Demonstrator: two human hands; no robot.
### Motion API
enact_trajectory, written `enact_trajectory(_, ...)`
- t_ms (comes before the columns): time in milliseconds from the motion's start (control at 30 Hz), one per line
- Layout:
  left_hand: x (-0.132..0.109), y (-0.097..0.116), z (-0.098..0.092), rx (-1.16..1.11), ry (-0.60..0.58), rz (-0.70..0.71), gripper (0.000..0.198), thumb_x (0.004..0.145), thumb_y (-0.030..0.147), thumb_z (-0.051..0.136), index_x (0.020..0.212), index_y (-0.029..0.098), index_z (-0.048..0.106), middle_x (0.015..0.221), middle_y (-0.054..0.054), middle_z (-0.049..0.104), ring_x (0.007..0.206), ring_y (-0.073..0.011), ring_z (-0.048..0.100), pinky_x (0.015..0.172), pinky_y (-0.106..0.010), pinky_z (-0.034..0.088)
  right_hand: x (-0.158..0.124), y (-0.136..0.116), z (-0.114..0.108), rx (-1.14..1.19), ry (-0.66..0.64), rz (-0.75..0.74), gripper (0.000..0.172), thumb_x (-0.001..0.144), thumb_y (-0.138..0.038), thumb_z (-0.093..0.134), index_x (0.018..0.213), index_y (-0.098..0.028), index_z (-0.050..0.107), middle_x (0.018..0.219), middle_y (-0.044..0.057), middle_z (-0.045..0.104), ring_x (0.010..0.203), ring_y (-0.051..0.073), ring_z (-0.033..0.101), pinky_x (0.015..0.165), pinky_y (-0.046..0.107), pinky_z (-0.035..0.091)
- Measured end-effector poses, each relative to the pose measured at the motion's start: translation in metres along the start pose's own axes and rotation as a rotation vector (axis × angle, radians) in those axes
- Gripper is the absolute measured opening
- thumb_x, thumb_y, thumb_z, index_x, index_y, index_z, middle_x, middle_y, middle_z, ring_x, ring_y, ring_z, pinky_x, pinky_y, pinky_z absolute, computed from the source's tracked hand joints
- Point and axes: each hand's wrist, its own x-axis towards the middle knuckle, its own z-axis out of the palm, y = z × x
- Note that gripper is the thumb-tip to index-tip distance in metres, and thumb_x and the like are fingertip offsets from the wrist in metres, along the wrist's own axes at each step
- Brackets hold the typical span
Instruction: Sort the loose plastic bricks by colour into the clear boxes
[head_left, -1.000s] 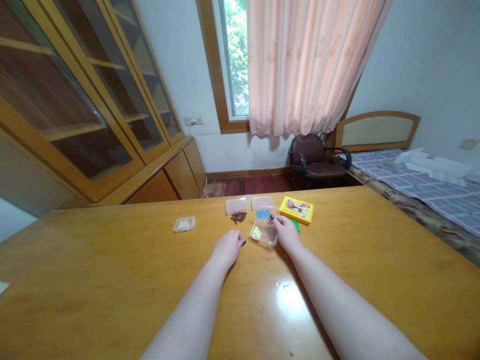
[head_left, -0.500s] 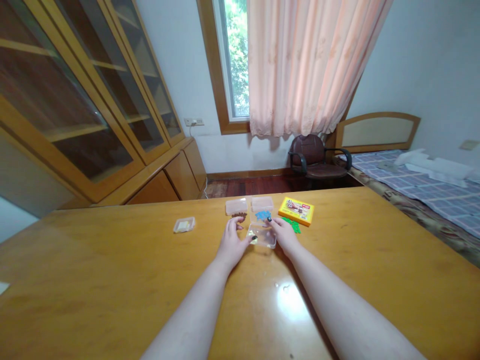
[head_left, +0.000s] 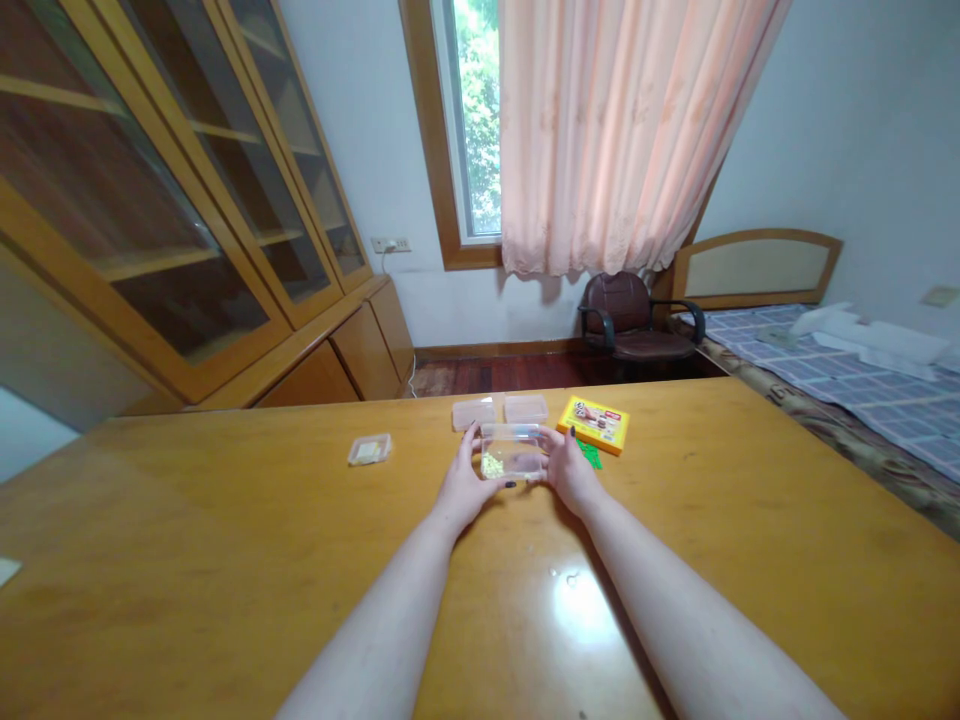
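Between my two hands is a clear plastic box (head_left: 517, 458) with small pale yellow pieces (head_left: 493, 465) gathered in its left part. My left hand (head_left: 463, 483) grips the box's left side, thumb along the near bottom edge. On the right side, my right hand (head_left: 571, 472) closes round the other end, its thumb hidden behind the box or fingers. Green pieces (head_left: 589, 455) lie on the table just beyond my right hand. A trace of blue shows behind the box; the brown pieces are hidden by my left hand and the box.
Two clear plastic lids or trays, a left one (head_left: 472, 414) and a right one (head_left: 526, 408), lie near the table's far edge. A yellow printed box (head_left: 595, 424) is right of them. Farther left sits a small clear container (head_left: 370, 450) with pale contents. Beyond the table stands an armchair (head_left: 630, 315).
The clear box has been tipped up and raised, with the yellow pieces gathered at its left. Both hands now grip its ends, and it covers the blue and brown pieces.
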Motion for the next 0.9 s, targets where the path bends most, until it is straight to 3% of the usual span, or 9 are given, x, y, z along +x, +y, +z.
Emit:
enact_trajectory(100, 0.001, -0.003, 0.002, -0.075, -0.005, -0.008, 0.103, 0.058, 0.013, 0.077, 0.144, 0.025, 0.021, 0.13, -0.012, 0.051, 0.114, -0.0217, 0.054, 0.101, -0.04, 0.041, -0.001, 0.001, 0.002, -0.069, 0.045, 0.053, 0.048, 0.077, -0.063, 0.046, 0.104, -0.024, 0.053, 0.108, 0.008, 0.062, 0.075, 0.019, 0.066, 0.054, 0.029, 0.051)
enact_trajectory(200, 0.001, -0.006, 0.004, -0.218, -0.088, -0.037, 0.104, 0.06, 0.012, 0.074, 0.145, 0.026, 0.016, 0.137, -0.013, 0.044, 0.109, -0.0202, 0.058, 0.094, -0.037, 0.048, -0.003, 0.002, 0.005, -0.148, 0.053, 0.041, 0.038, 0.07, -0.045, 0.064, 0.1, -0.023, 0.055, 0.102, 0.005, 0.064, 0.075, 0.019, 0.065, 0.055, 0.027, 0.051)
enact_trajectory(333, 0.001, -0.007, 0.008, -0.43, -0.192, -0.095, 0.103, 0.061, 0.012, 0.074, 0.145, 0.026, 0.016, 0.143, -0.014, 0.04, 0.113, -0.0221, 0.057, 0.093, -0.033, 0.05, -0.004, 0.004, 0.006, -0.228, 0.094, -0.045, 0.041, 0.064, -0.031, 0.069, 0.103, -0.021, 0.058, 0.11, 0.007, 0.063, 0.082, 0.019, 0.064, 0.06, 0.027, 0.052)
enact_trajectory(467, 0.004, -0.008, 0.008, -0.546, -0.13, -0.239, 0.066, 0.081, 0.027, 0.06, 0.14, 0.02, 0.033, 0.134, -0.014, 0.052, 0.11, -0.0222, 0.059, 0.088, -0.033, 0.052, -0.002, 0.008, 0.004, -0.321, 0.116, -0.056, 0.051, 0.062, -0.029, 0.07, 0.11, -0.021, 0.057, 0.112, 0.008, 0.063, 0.077, 0.018, 0.063, 0.056, 0.026, 0.05)
enact_trajectory(533, 0.005, -0.009, 0.008, -0.56, -0.121, -0.323, 0.057, 0.084, 0.028, 0.056, 0.137, 0.018, 0.038, 0.125, -0.013, 0.059, 0.102, -0.0209, 0.063, 0.082, -0.033, 0.055, -0.001, 0.009, 0.005, -0.33, 0.121, -0.074, 0.055, 0.06, -0.027, 0.071, 0.112, -0.021, 0.055, 0.11, 0.008, 0.064, 0.079, 0.019, 0.064, 0.059, 0.027, 0.051)
enact_trajectory(667, 0.005, -0.007, 0.006, -0.618, -0.1, -0.365, 0.059, 0.079, 0.02, 0.062, 0.135, 0.017, 0.04, 0.119, -0.012, 0.064, 0.094, -0.0187, 0.066, 0.079, -0.03, 0.056, -0.002, 0.011, 0.008, -0.231, 0.107, -0.024, 0.051, 0.061, -0.026, 0.07, 0.109, -0.022, 0.055, 0.104, 0.007, 0.067, 0.089, 0.022, 0.064, 0.069, 0.032, 0.053)
enact_trajectory(800, 0.004, -0.005, 0.007, -0.646, -0.091, -0.366, 0.062, 0.077, 0.022, 0.066, 0.134, 0.019, 0.042, 0.12, -0.012, 0.063, 0.097, -0.019, 0.066, 0.081, -0.031, 0.055, -0.005, 0.011, 0.008, -0.247, 0.026, 0.015, 0.046, 0.062, -0.026, 0.069, 0.106, -0.021, 0.056, 0.099, 0.006, 0.068, 0.086, 0.023, 0.066, 0.07, 0.034, 0.054)
enact_trajectory(900, 0.004, -0.005, 0.007, -0.654, -0.084, -0.379, 0.065, 0.074, 0.023, 0.069, 0.133, 0.019, 0.043, 0.119, -0.012, 0.064, 0.096, -0.0193, 0.066, 0.08, -0.031, 0.056, -0.005, 0.012, 0.007, -0.279, 0.043, -0.002, 0.047, 0.062, -0.027, 0.07, 0.106, -0.02, 0.056, 0.1, 0.006, 0.068, 0.085, 0.023, 0.065, 0.067, 0.032, 0.054)
